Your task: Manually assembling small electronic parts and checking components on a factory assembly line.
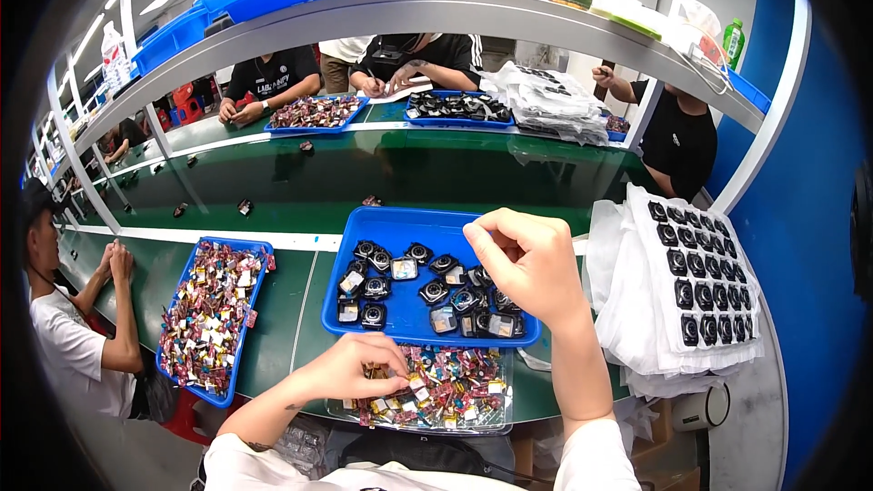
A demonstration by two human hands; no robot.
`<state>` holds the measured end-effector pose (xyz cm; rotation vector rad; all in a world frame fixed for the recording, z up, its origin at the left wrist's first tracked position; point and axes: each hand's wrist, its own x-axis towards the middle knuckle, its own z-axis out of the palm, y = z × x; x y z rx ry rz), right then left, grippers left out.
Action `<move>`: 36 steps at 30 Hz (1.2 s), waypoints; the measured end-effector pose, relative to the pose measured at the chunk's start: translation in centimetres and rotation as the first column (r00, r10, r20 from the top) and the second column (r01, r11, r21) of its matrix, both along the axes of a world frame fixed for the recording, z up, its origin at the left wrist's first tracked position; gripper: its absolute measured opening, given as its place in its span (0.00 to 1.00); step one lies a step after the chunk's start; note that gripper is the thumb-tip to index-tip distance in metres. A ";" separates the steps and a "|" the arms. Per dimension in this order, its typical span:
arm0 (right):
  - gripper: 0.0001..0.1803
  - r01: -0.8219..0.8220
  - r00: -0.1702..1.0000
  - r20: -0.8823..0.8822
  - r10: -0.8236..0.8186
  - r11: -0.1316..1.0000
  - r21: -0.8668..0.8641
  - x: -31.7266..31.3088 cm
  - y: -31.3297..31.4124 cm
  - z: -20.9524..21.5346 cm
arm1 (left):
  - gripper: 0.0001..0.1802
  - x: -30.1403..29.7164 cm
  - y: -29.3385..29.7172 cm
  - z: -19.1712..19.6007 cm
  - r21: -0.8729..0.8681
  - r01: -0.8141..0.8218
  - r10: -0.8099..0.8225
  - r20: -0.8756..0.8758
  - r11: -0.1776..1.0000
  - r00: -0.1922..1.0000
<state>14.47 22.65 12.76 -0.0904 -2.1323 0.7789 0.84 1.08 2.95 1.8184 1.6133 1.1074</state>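
My left hand (356, 367) reaches low over a shallow clear tray (496, 423), its thumb and fingers drawn together at a heap of small wired electronic parts (459, 391). Whether a part sits between those fingertips is unclear. Higher up, my right hand (527, 259) hovers above the right side of a blue tray (400, 225), fingers curled and thumb pressed in. Anything it pinches is hidden. Several black square device housings (434, 291) with round fronts lie in the blue tray, some showing pale faces; the right hand and wrist cover part of that side.
Left of me, a second blue tray (211, 309) is heaped with similar wired parts. On the right stands a stack of white sheets (673, 291) holding rows of black housings. Beyond runs a green conveyor belt (300, 177) under a metal shelf (364, 23). Co-workers sit left and across.
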 end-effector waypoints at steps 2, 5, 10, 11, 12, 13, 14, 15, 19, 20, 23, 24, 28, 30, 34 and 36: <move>0.04 -0.032 0.999 0.020 0.032 0.999 0.016 -0.3 0.3 -0.6 | 0.04 -0.5 0.0 0.6 -0.072 -0.036 0.047 0.158 0.997 0.986; 0.09 -0.269 0.937 0.226 0.267 0.963 -0.026 -0.8 0.1 -0.4 | 0.05 -1.4 0.7 1.3 -0.096 -0.101 0.133 0.427 0.990 0.894; 0.16 -0.510 0.806 0.185 0.563 0.818 -0.266 -0.9 0.1 -0.4 | 0.05 -1.0 5.3 7.0 0.139 -0.189 0.067 0.608 0.972 0.791; 0.14 -0.469 0.840 0.126 0.527 0.823 -0.320 -0.7 0.1 -0.4 | 0.05 -1.1 5.8 7.7 0.182 -0.211 0.064 0.592 0.960 0.803; 0.11 -0.429 0.872 0.067 0.484 0.825 -0.368 -0.6 0.2 -0.5 | 0.05 -0.9 6.4 8.3 0.226 -0.229 0.051 0.598 0.947 0.800; 0.08 -0.427 0.888 -0.024 0.460 0.803 -0.416 -0.6 0.2 -0.7 | 0.06 -0.9 6.8 8.2 0.252 -0.248 0.039 0.623 0.935 0.781; 0.08 -0.417 0.893 -0.022 0.449 0.812 -0.409 -0.6 0.3 -0.8 | 0.06 -0.9 7.2 8.2 0.278 -0.266 0.025 0.646 0.923 0.763; 0.08 -0.418 0.899 -0.061 0.433 0.811 -0.409 -0.5 0.5 -0.8 | 0.06 -0.8 7.6 8.1 0.286 -0.252 0.008 0.646 0.924 0.763; 0.15 -0.411 0.901 -0.049 0.432 0.809 -0.421 -1.0 0.4 -1.0 | 0.08 -1.7 8.2 7.2 0.234 -0.221 -0.015 0.718 0.947 0.696; 0.17 -0.399 0.901 -0.027 0.433 0.802 -0.445 -1.4 0.2 -1.1 | 0.08 -2.0 8.1 6.9 0.227 -0.213 -0.014 0.716 0.950 0.698; 0.22 -0.365 0.911 0.033 0.412 0.839 -0.404 -1.4 0.1 -1.0 | 0.09 -2.3 8.2 7.3 0.191 -0.229 0.019 0.729 0.955 0.684; 0.24 -0.354 0.916 0.045 0.399 0.854 -0.383 -1.7 -0.2 -0.9 | 0.11 -2.6 8.1 7.4 0.177 -0.253 0.044 0.734 0.951 0.678; 0.23 -0.297 0.946 0.010 0.325 0.876 -0.380 -2.6 -0.7 -1.3 | 0.11 -3.1 8.2 7.5 0.171 -0.242 0.023 0.770 0.955 0.638; 0.19 -0.297 0.948 0.000 0.319 0.881 -0.369 -2.8 -0.4 -2.0 | 0.10 -2.8 8.3 7.7 0.160 -0.268 0.051 0.769 0.950 0.638; 0.11 -0.294 0.953 -0.115 0.281 0.763 -0.576 -2.9 -0.5 -1.9 | 0.09 -2.6 8.4 7.2 0.246 -0.344 0.108 0.652 0.906 0.751; 0.12 -0.327 0.936 -0.270 0.224 0.837 -0.438 -3.4 -0.4 -2.4 | 0.09 -2.8 8.4 7.2 0.176 -0.371 0.169 0.662 0.912 0.730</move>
